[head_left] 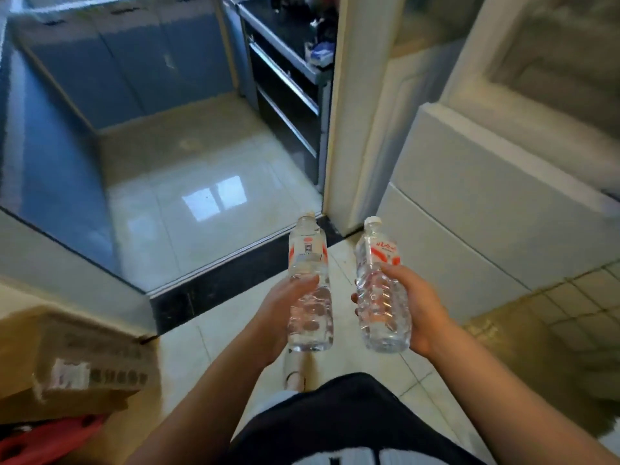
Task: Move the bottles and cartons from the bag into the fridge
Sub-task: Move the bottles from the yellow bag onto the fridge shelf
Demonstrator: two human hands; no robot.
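1. Black clothing (pixel 339 421) of the person fills the bottom middle, closest to the camera, with both bare forearms reaching forward from it.
2. Pale glossy floor tiles (pixel 188 209) take most of the view and reflect a bright window; a dark threshold strip (pixel 235 280) crosses them.
3. Blue cabinets (pixel 110 68) stand along the left and the far side.
4. On the right stands a white unit (pixel 486 203) with flat panels; I cannot tell if it is the fridge.
5. Beside the door frame is a dark rack (pixel 285 88) with metal rails.
6. At the lower left lies a cardboard box (pixel 77 357), and a red object (pixel 43 444) is below it, too blurred to name.
7. The left hand (pixel 285 310) grasps the left bottle (pixel 310 263) around its lower half, thumb on top.
8. The right hand (pixel 419 307) grasps the right bottle (pixel 380 260) in the same way.
9. Both bottles are clear, with red and white labels. They are held above the floor in front of the body, caps pointing away, near each other but apart.
10. A foot in a sandal (pixel 295 374) shows under the left bottle.
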